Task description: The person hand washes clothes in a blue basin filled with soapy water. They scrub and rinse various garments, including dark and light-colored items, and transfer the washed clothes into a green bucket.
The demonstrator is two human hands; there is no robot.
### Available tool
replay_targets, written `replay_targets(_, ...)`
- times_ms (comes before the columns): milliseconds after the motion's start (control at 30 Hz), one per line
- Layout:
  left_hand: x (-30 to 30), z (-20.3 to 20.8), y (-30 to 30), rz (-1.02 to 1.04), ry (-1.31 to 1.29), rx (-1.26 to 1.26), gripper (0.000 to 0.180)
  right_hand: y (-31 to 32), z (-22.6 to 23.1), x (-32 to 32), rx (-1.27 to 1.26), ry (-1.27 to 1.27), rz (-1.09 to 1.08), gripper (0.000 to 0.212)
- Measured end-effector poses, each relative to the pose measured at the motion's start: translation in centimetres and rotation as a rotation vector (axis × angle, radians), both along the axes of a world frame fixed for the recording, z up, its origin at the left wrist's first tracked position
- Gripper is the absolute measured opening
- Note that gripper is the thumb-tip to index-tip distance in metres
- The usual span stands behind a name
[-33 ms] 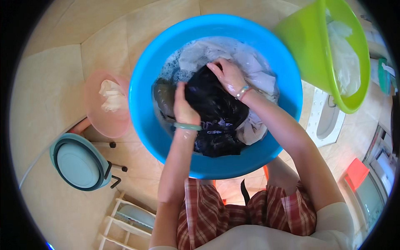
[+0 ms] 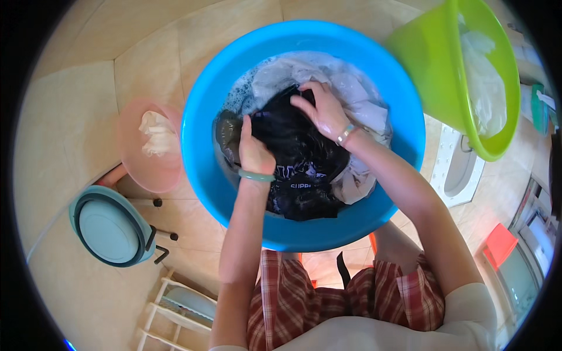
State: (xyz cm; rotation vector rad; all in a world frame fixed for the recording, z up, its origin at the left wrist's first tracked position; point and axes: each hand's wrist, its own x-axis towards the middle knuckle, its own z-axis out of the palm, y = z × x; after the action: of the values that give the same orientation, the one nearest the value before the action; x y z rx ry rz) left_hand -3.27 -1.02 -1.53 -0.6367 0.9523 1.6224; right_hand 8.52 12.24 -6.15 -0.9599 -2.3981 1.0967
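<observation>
A wet black garment point(image 2: 298, 134) with pale print lies bunched in soapy water inside a large blue basin point(image 2: 202, 93). At its left edge is my left hand point(image 2: 256, 153), thumb up, the other fingers hidden in or behind the cloth. My right hand point(image 2: 325, 111) holds the garment's far right part, thumb and fingers bent onto the fabric. Around it, white cloth point(image 2: 363, 117) floats at the back and right. A dark olive piece point(image 2: 228, 136) bulges beside my left hand, and foam point(image 2: 246, 85) covers the water at the far left.
A pink translucent basin point(image 2: 132, 143) holding pale cloth point(image 2: 157, 134) stands at left. Nearer are a folded grey-green basin point(image 2: 111, 225) and a wooden rack point(image 2: 158, 313). On the right are a tilted green bin point(image 2: 433, 70) with a white bag and a white floor fixture point(image 2: 459, 169).
My left hand has shifted a little left and the black garment has spread wider between my hands. My right thumb and fingers have moved slightly right and farther apart.
</observation>
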Motion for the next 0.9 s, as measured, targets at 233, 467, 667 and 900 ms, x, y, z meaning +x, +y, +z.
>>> replay_targets(233, -0.8, -1.7, 1.1, -0.032, 0.302, -0.1, 0.049, -0.2, 0.7, -1.4, -0.166, -0.046, 0.186, 0.02)
replay_targets(467, -1.7, -4.2, -4.0, -0.282, 0.527, 0.118, 0.034, -9.6, 11.6, -2.3, -0.017, 0.083, 0.612, 0.026)
replay_targets(667, 1.2, 1.4, 0.1, 0.064, 0.463, -0.126, 0.029, -6.9, 8.2, -3.7, 0.074, 0.322, 0.389, 0.021)
replay_targets(900, 2.4, -0.5, 0.7, -0.038, 0.416, -0.474, 0.029, -3.0, 3.0, -4.5, -0.04, 0.003, 0.103, 0.028)
